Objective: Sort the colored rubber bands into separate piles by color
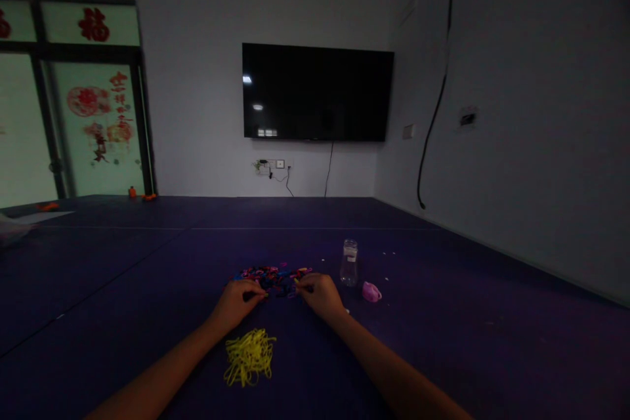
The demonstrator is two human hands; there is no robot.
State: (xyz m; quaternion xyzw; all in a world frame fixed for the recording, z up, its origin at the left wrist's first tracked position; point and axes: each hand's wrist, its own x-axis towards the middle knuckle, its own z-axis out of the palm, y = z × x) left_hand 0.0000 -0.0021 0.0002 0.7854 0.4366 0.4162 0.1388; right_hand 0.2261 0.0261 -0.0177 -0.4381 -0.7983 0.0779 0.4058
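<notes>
A loose pile of small multicoloured rubber bands [275, 279] lies on the dark purple surface, with a hand at either side of it. My left hand [237, 302] is closed in a pinch at the pile's left edge; a tiny yellowish bit shows by its fingertips, too small to make out. On the right, my right hand [321, 295] pinches what looks like a yellow rubber band at its fingertips. Nearer to me, between my forearms, sits a heap of yellow rubber bands [250, 357].
Beyond my right hand stands a clear open bottle [349, 268], with a pink cap [371, 292] beside it. White scraps dot the purple surface [443, 341]. Small orange objects [147, 197] lie far left. A television [317, 92] hangs on the back wall.
</notes>
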